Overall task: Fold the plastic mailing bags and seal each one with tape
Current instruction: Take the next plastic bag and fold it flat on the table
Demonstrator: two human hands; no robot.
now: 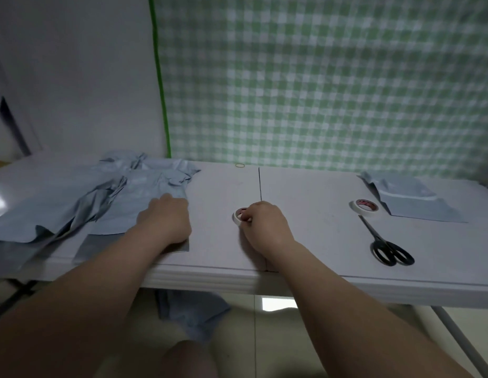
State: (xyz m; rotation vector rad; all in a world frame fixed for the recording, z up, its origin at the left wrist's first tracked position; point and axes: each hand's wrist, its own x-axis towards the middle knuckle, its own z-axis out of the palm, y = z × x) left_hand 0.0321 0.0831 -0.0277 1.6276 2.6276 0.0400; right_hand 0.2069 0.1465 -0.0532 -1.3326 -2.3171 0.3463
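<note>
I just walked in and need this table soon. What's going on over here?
A person is working at the white table. Their left hand rests on a blue-grey mailing bag at the edge of a loose pile of bags. Their right hand grips a small tape roll near the table's middle. A second tape roll and black scissors lie untouched to the right, beside a stack of folded bags. The bag under the hand lies flat, not yet folded.
</note>
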